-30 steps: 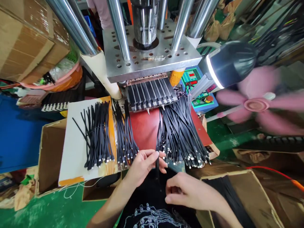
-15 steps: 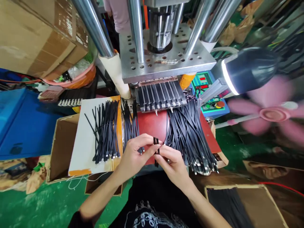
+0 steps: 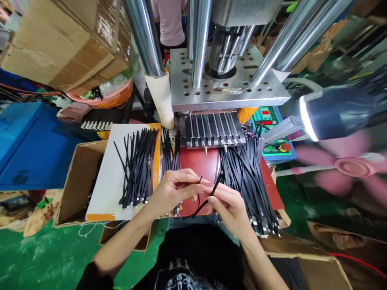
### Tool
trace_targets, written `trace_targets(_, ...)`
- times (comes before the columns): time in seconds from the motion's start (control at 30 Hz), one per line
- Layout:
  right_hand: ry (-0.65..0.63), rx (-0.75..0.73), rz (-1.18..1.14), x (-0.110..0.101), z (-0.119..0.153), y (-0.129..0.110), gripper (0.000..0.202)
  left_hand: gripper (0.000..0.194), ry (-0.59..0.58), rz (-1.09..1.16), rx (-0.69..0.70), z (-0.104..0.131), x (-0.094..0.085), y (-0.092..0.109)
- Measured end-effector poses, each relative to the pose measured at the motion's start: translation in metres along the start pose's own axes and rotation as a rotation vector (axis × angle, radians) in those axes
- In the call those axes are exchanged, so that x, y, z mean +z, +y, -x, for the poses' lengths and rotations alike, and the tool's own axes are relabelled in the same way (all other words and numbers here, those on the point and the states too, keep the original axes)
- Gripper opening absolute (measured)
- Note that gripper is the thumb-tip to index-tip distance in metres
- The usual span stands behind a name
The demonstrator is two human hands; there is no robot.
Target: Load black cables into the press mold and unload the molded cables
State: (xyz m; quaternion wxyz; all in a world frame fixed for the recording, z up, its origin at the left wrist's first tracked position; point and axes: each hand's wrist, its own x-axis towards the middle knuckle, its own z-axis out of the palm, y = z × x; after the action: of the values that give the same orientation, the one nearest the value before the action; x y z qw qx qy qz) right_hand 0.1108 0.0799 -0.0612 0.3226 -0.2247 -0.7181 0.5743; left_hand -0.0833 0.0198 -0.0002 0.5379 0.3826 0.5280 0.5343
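Observation:
Above the red work surface [image 3: 193,161], my left hand [image 3: 177,189] pinches a thin black cable near its end. Close beside it on the right, my right hand [image 3: 228,201] grips a black cable [image 3: 216,183] that slants between thumb and fingers, its lower part hanging down toward the left. The fingertips of both hands nearly touch. Behind them sits a slotted metal mould [image 3: 214,129] under the press. A large pile of black cables [image 3: 248,181] lies right of my hands, and a bundle of black cables [image 3: 137,169] rests on a white board [image 3: 104,173] at the left.
The steel press plate [image 3: 229,94] and its columns stand over the mould. A dark lamp [image 3: 335,112], a pink fan [image 3: 352,167] and a control panel [image 3: 266,121] are at the right. Cardboard boxes [image 3: 71,181] and a blue bin [image 3: 39,145] are at the left. A person [image 3: 171,22] is behind.
The camera view has shifted, moving the press rightward in the picture. The black cables between my hands, earlier held close together, now spread apart, one slanting across my right fingers.

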Motion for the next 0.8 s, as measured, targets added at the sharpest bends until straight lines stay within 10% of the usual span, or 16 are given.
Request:
trace_targets(0.33, 0.102, -0.073, 0.139, 0.03, -0.031, -0.005, 0.03, 0.031, 0.089, -0.228, 0.226, -0.009, -0.011, 0.002)
trace_targets(0.5, -0.17, 0.168, 0.136, 0.038, -0.01, 0.014, 0.031, 0.022, 0.254, -0.443, 0.417, -0.039, -0.027, -0.01)
trace_targets(0.63, -0.5, 0.22, 0.171, 0.004, -0.026, 0.003, 0.034, 0.015, 0.37, -0.654, 0.563, -0.103, -0.055, -0.03)
trace_targets(0.8, -0.324, 0.116, 0.325, -0.05, -0.135, -0.006, 0.049, 0.014, 0.463, -0.749, 0.564, -0.173, -0.075, -0.047)
